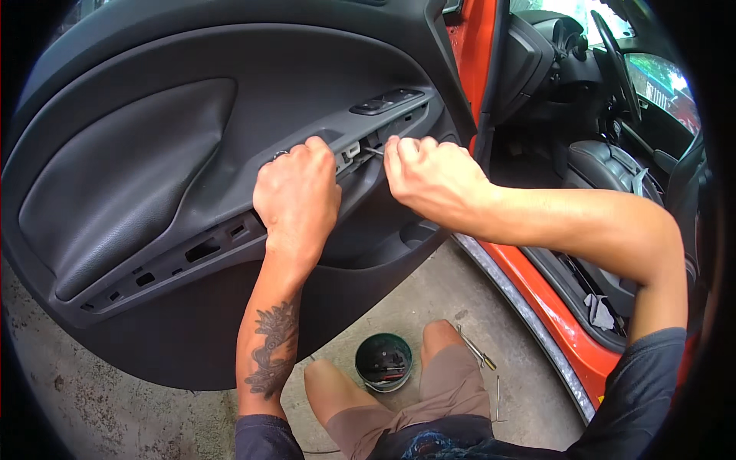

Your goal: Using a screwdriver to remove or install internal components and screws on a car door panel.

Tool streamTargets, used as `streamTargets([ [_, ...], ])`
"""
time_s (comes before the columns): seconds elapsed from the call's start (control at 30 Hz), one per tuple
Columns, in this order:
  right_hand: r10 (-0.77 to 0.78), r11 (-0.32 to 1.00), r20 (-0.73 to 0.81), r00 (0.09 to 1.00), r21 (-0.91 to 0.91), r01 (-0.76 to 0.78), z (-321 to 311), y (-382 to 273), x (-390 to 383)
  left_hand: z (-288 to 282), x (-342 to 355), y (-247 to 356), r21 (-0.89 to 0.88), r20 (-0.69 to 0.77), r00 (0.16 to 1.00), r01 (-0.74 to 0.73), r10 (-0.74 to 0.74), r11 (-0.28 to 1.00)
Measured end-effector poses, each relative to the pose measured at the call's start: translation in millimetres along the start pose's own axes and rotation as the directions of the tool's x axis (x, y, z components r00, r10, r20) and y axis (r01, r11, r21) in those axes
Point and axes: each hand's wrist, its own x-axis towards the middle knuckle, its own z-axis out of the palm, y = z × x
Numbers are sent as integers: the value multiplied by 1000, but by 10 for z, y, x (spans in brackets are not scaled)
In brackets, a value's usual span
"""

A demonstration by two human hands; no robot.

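A dark grey car door panel (pixel 146 107) stands open in front of me, its long armrest strip bare with several square cutouts. My left hand (pixel 297 188) is closed over the armrest (pixel 230 201), its fingers curled into the pull recess and partly hidden. Closed too, my right hand (pixel 433 170) grips a tool with a thin metal shaft (pixel 373 151); the fist hides its handle. The shaft's end reaches into an opening in the armrest, beside a small white clip-like part (pixel 352 150). Above my right hand sits the window switch panel (pixel 387 101).
A dark round bowl (pixel 383 360) holding small tools stands on the concrete floor between my knees. A screwdriver (pixel 488 360) and a thin metal rod (pixel 498 399) lie to its right. At right are the red door sill (pixel 529 295) and a black seat (pixel 606 165).
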Motion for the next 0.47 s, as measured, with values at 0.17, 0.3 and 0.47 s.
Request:
streamTargets([
  [0.17, -305, 792, -16, 952, -559, 245, 32, 10, 28, 13, -21, -14, -40, -39, 999, -18, 16, 999],
  [0.3, -211, 881, -94, 973, -450, 147, 19, -64, 39, -8, -14, 3, -48, -30, 1000, -3, 1, 999],
  [0.47, -49, 993, -50, 998, -109, 43, -17, -20, 69, -16, -12, 40, -33, -39, 999, 22, -23, 999],
])
